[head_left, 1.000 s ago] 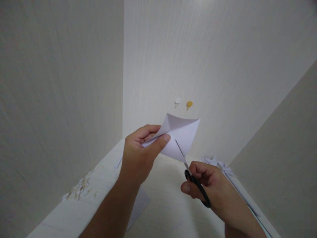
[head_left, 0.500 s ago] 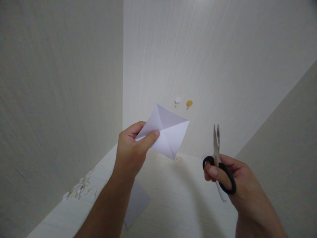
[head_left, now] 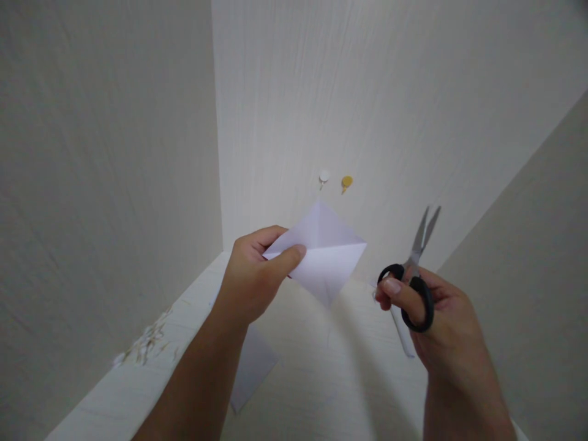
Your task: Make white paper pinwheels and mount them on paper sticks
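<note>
My left hand [head_left: 255,272] pinches a folded white paper [head_left: 327,254] by its left corner, between thumb and fingers, and holds it up above the table. The paper is diamond-shaped with crease lines across it. My right hand [head_left: 427,318] grips black-handled scissors [head_left: 413,282] to the right of the paper, apart from it. The blades point up and slightly right and are a little apart. A thin white paper strip [head_left: 402,331] hangs down behind the right hand.
A pale wood-grain table [head_left: 312,380] sits in a corner of light walls. A white sheet [head_left: 250,367] lies on it under my left forearm. Small paper scraps [head_left: 147,346] are scattered at the left edge. Two small round hooks, white [head_left: 324,177] and yellow [head_left: 346,182], are on the back wall.
The scissors came away from the paper's lower edge and moved right and up, blades now pointing upward. My left hand turned the paper slightly.
</note>
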`<move>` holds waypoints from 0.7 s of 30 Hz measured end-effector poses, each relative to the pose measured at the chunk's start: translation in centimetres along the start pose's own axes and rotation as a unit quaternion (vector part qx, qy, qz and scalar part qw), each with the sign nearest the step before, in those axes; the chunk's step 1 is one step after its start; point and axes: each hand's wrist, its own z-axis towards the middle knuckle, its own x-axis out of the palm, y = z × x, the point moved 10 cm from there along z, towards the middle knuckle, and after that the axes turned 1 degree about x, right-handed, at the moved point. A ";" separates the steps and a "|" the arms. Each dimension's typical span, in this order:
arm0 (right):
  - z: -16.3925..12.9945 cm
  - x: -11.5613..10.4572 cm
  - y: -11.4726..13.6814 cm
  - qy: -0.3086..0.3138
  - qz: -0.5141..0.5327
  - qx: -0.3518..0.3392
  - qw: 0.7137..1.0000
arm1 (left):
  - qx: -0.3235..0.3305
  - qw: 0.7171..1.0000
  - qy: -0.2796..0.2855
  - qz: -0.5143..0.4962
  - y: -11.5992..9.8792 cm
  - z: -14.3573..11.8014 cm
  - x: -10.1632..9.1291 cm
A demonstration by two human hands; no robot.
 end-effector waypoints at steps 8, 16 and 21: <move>-2.5 5.7 -0.8 0.232 -0.012 0.130 0.964 | -0.002 0.997 -0.064 -0.037 -0.3 -0.4 -1.0; -3.4 7.0 -2.1 0.269 -0.024 0.198 0.942 | 0.006 0.996 -0.076 -0.052 -0.6 -0.6 -1.0; -3.4 7.2 -1.8 0.266 -0.017 0.208 0.941 | 0.008 0.995 -0.059 -0.075 -0.6 -0.7 -0.4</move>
